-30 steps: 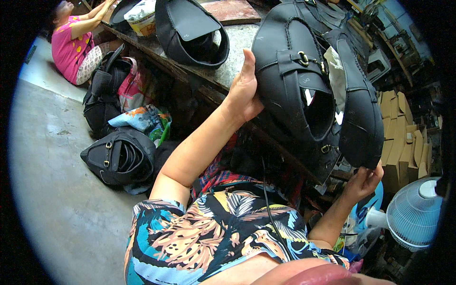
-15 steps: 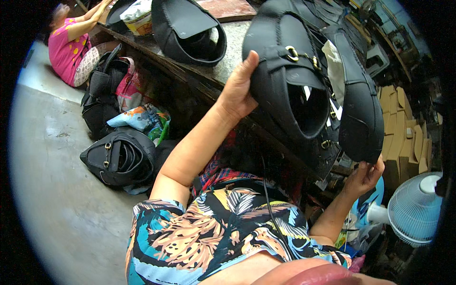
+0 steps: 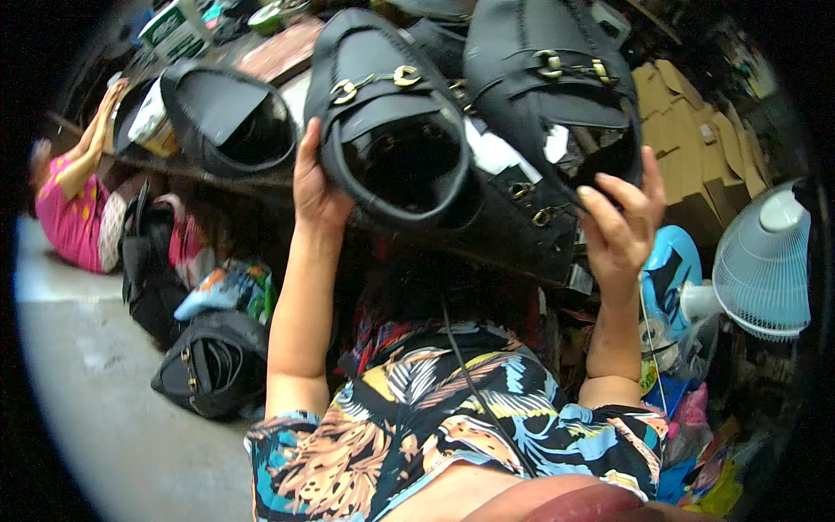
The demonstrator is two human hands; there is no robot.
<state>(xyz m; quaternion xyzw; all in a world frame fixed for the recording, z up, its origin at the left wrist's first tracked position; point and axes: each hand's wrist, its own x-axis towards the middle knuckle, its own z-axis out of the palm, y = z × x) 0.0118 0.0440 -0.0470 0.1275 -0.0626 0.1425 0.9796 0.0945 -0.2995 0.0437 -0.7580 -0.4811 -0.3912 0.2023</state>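
Note:
My left hand point(image 3: 317, 183) is closed at the left rim of a black loafer upper point(image 3: 374, 65), which has a gold-coloured bit across its front and a wide opening toward me. Closed on the back edge of a second black loafer upper point(image 3: 513, 48), my right hand point(image 3: 622, 217) has its fingers curled over the rim. The two uppers are held up side by side, toes away from me, the right one a little higher. Between and below them, more gold bits point(image 3: 522, 191) and white pieces point(image 3: 500, 157) show; what they belong to is partly hidden.
More black uppers point(image 3: 226, 113) lie on the workbench at the left; others sit in a pile point(image 3: 213, 365) near the floor. A person in pink point(image 3: 70, 217) is at the far left. Flattened cardboard boxes point(image 3: 696, 130) and a fan point(image 3: 765, 261) stand at the right.
My right hand has risen, and its upper has turned so its bit faces up. The left upper has moved left in view. My head view has shifted too.

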